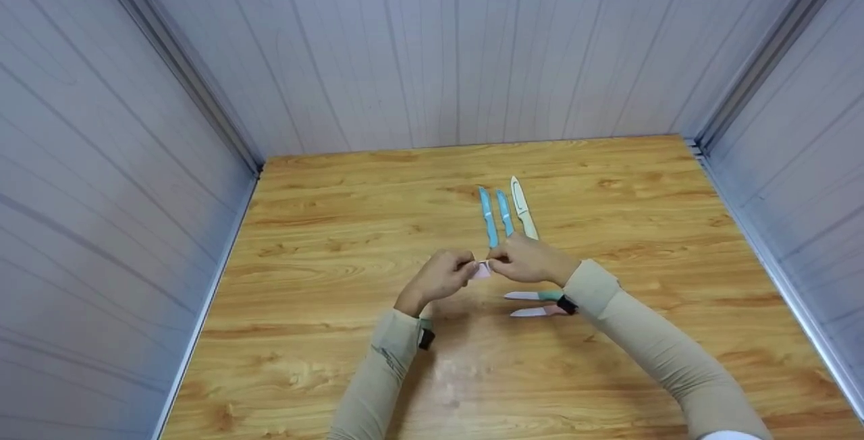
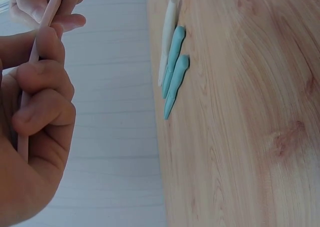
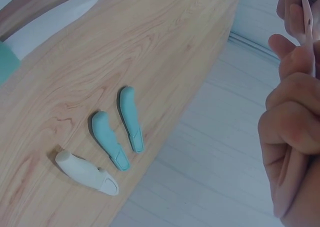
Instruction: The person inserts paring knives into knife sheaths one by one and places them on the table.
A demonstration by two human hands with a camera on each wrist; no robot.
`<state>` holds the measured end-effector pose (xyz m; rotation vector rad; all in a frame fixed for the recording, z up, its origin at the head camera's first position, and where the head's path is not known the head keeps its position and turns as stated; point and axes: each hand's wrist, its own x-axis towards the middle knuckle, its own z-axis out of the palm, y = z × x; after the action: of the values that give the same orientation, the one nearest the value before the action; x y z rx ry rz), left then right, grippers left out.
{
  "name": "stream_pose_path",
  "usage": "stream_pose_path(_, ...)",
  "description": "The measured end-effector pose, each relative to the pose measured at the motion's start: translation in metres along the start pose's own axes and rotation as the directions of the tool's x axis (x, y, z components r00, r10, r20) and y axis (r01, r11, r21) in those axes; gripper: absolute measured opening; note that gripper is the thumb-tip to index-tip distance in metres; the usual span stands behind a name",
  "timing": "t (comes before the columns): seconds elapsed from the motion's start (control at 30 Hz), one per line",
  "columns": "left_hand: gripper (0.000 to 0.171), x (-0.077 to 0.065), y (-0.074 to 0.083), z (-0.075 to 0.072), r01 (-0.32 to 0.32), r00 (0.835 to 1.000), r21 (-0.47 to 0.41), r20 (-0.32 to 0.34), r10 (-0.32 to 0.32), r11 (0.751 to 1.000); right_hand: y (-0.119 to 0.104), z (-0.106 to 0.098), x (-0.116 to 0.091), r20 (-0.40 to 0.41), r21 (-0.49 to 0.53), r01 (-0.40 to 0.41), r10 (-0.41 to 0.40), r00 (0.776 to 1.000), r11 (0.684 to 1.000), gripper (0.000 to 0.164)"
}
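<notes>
Above the wooden table, my left hand [image 1: 442, 275] and right hand [image 1: 533, 258] meet at a slim, pale pink piece [image 1: 481, 270]. In the left wrist view the pink piece [image 2: 24, 142] runs through the curled left fingers up to the right fingertips. The right wrist view shows a pink length [image 3: 290, 184] lying in the right palm beneath bent fingers. Its full shape is hidden by the hands. Under the right wrist lie a green-handled knife [image 1: 526, 296] and a pink-handled knife [image 1: 530, 312], both with pale blades.
Beyond the hands lie two blue knives [image 1: 488, 214] [image 1: 503, 210] and a larger cream knife [image 1: 520, 197], side by side and pointing away. The wooden table [image 1: 317, 237] is bounded by ribbed pale walls [image 1: 425, 48] at the back and both sides.
</notes>
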<state>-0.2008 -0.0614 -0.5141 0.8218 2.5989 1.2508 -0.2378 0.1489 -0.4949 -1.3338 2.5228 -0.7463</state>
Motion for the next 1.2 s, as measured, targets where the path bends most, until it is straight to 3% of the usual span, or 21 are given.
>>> stream_pose_path(0.3,0.027,-0.001,-0.002,-0.003,0.024,0.998,-0.002,0.056,-0.024,1.0,0.002,0.003,-0.004,-0.018,-0.029,0.014,-0.014,1.0,0.999,0.027)
stream_pose_path(0.53,0.025,-0.011,-0.009,-0.019,0.131,0.989,-0.007,0.07,-0.13,0.991,0.01,-0.007,-0.01,0.007,0.006,-0.079,0.079,0.997,0.997,0.028)
stream_pose_path(0.7,0.024,-0.023,-0.02,-0.032,0.124,0.992,-0.027,0.039,-0.123,0.992,0.022,-0.017,-0.017,-0.013,0.026,-0.15,0.151,0.988,0.988,0.029)
stream_pose_path(1.03,0.022,-0.044,-0.036,-0.047,0.178,0.984,-0.019,0.037,-0.177,0.984,0.041,-0.026,-0.026,-0.064,0.075,-0.297,0.302,0.951,0.952,0.028)
stream_pose_path(1.2,0.021,-0.051,-0.043,-0.046,0.204,0.977,0.011,0.055,-0.204,0.979,0.054,-0.026,-0.028,-0.117,0.05,-0.391,0.394,0.912,0.919,0.03)
